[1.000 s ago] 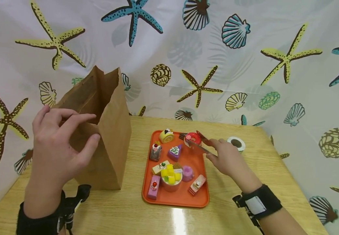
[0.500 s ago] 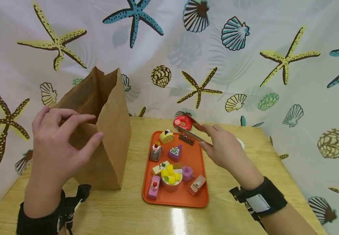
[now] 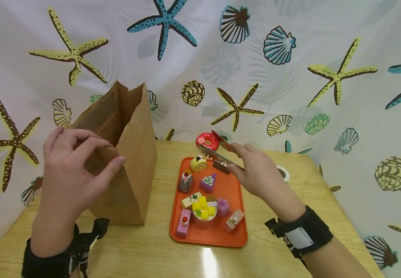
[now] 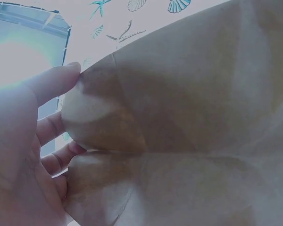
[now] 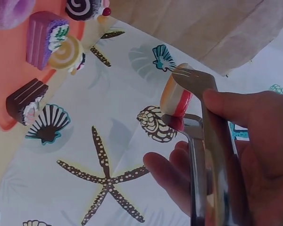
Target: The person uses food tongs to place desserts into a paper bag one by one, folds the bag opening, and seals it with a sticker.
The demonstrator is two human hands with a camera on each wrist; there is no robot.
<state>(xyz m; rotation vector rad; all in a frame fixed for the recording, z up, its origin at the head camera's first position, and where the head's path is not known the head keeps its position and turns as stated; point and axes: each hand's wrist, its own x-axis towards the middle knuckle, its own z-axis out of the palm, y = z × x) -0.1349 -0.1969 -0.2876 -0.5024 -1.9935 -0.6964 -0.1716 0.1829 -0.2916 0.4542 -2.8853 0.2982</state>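
Observation:
My right hand (image 3: 259, 172) holds metal serving tongs (image 5: 214, 141), one arm ending in fork tines. Their tips pinch a toy donut (image 3: 207, 142) with red icing, raised above the far edge of the orange tray (image 3: 218, 241). Edge-on in the right wrist view, the donut shows a pale base under the red. At the left, my left hand (image 3: 77, 166) grips the near rim of an upright, open brown paper bag (image 3: 136, 166). In the left wrist view the thumb rests at the bag's edge and other fingers are partly hidden behind it.
On the tray sit several toy cakes, among them a yellow roll (image 3: 198, 164), a purple wedge (image 3: 208, 182), a chocolate piece (image 3: 221, 166) and a cup of yellow cubes (image 3: 204, 216). A white tape roll (image 3: 284, 173) lies partly behind my right hand. A patterned curtain (image 3: 242, 58) hangs behind the table.
The tongs have lifted the donut off the tray's far right corner and carried it up and left toward the bag. My left hand stays at the bag rim.

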